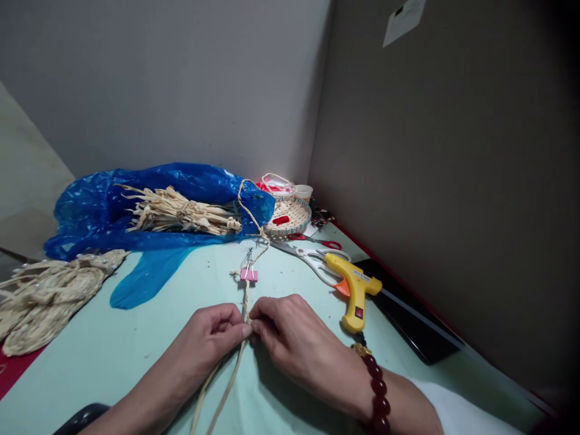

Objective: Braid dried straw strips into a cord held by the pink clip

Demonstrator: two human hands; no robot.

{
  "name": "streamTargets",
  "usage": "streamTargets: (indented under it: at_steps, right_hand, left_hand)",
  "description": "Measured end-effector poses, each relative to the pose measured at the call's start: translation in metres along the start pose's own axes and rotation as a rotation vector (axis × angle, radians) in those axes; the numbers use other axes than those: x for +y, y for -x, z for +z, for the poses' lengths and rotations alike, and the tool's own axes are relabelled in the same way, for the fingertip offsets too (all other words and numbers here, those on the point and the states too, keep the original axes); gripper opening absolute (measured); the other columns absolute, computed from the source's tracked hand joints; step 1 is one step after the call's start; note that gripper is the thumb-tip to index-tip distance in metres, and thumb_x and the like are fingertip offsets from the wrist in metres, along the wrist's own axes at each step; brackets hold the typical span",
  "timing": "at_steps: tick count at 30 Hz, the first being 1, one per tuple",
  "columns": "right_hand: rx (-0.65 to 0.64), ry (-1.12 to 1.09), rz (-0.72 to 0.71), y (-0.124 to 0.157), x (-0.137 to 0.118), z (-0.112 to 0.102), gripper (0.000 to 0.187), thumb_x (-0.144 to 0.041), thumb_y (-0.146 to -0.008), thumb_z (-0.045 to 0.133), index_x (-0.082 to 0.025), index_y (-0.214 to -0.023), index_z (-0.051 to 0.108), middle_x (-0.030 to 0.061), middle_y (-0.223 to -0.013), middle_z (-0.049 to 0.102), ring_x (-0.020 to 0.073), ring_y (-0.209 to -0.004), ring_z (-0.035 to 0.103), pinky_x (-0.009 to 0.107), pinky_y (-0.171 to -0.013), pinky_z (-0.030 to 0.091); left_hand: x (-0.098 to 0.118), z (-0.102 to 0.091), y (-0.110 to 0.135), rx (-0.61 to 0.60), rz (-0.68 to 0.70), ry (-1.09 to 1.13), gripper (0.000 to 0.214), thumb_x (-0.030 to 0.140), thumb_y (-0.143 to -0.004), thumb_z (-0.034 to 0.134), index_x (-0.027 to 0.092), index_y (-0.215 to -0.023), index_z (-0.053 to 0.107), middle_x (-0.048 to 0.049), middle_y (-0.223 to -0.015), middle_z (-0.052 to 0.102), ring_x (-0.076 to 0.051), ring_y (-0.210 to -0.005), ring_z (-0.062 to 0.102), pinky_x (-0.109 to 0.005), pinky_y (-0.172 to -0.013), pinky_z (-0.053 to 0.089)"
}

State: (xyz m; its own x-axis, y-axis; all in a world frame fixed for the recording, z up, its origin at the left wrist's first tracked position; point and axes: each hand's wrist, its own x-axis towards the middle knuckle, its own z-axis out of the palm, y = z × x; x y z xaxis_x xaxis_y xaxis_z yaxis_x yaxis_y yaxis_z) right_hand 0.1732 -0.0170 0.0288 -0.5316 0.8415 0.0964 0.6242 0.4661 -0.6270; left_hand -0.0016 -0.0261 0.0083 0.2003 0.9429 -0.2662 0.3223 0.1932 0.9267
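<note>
A short braid of straw strands [246, 295] runs toward me from a pink binder clip [249, 275] on the table. My left hand [217, 329] pinches the braid's near end from the left, thumb and forefinger together. From the right, my right hand [290, 338] closes its fingertips on the same spot, touching or nearly touching the left thumb. Below the hands, loose straw strands [231, 386] trail to the table's near edge. A dark red bead bracelet [379, 386] circles my right wrist. The exact grip on each strand is hidden by the fingers.
A blue plastic bag [90, 208] holds a bundle of dry straw [181, 211] at the back. Woven straw pieces [58, 296] lie at left. A yellow glue gun [356, 296], scissors [312, 260], a black tablet-like slab [421, 329] and a woven basket [296, 217] are at right.
</note>
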Motion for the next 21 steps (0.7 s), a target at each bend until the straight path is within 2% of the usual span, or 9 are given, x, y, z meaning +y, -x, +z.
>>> streamTargets:
  at_steps: [3,6,9,12,16,21]
  right_hand:
    - [-0.006,0.194,0.025,0.004,-0.005,-0.003,0.017,-0.020,-0.087,0.047,-0.017,-0.071,0.053,-0.0002,-0.057,0.052,0.0107,-0.049,0.026,0.027,-0.051,0.018]
    - [0.009,0.273,-0.004,0.007,-0.009,-0.002,0.014,-0.019,-0.087,0.046,-0.018,-0.074,0.050,0.0000,-0.060,0.052,0.0116,-0.050,0.021,0.029,-0.051,0.016]
    - [0.016,0.262,-0.021,0.008,-0.011,0.000,0.013,-0.019,-0.088,0.044,-0.018,-0.076,0.049,0.0002,-0.064,0.054,0.0118,-0.050,0.024,0.029,-0.052,0.016]
    - [0.015,0.257,-0.030,0.009,-0.012,0.000,0.014,-0.020,-0.089,0.043,-0.019,-0.076,0.047,-0.0002,-0.064,0.055,0.0121,-0.051,0.028,0.029,-0.052,0.017]
    - [0.026,0.302,-0.073,0.010,-0.011,0.001,0.012,-0.019,-0.089,0.043,-0.019,-0.077,0.047,0.0004,-0.066,0.056,0.0131,-0.052,0.035,0.030,-0.052,0.017]
    - [0.051,0.443,-0.214,0.014,-0.011,0.011,0.006,-0.014,-0.077,0.051,-0.019,-0.079,0.048,0.0021,-0.068,0.058,0.0154,-0.053,0.045,0.030,-0.049,0.015]
  left_hand:
    - [0.000,0.002,0.004,0.032,0.040,-0.159,0.034,0.045,-0.079,0.057,0.021,-0.061,0.043,0.0080,-0.057,0.035,-0.011,-0.056,0.033,-0.022,-0.052,0.025]
    - [0.002,0.005,0.010,0.104,0.089,-0.301,0.030,0.041,-0.085,0.050,0.021,-0.063,0.043,0.0060,-0.061,0.042,-0.014,-0.062,0.041,-0.024,-0.057,0.031]
    - [0.004,0.006,0.014,0.105,0.067,-0.285,0.026,0.038,-0.087,0.046,0.021,-0.067,0.048,0.0053,-0.062,0.048,-0.014,-0.060,0.045,-0.024,-0.057,0.033]
    - [0.004,0.007,0.013,0.067,0.009,-0.137,0.024,0.038,-0.086,0.047,0.021,-0.069,0.050,0.0068,-0.058,0.045,-0.012,-0.053,0.041,-0.022,-0.053,0.032]
    - [0.001,0.010,0.010,0.089,0.034,-0.028,0.021,0.035,-0.080,0.054,0.020,-0.066,0.049,0.0071,-0.059,0.043,-0.011,-0.058,0.039,-0.021,-0.055,0.031]
    - [0.002,0.015,0.011,0.128,0.019,0.046,0.020,0.030,-0.073,0.057,0.020,-0.058,0.047,0.0072,-0.051,0.043,-0.010,-0.052,0.039,-0.021,-0.051,0.030]
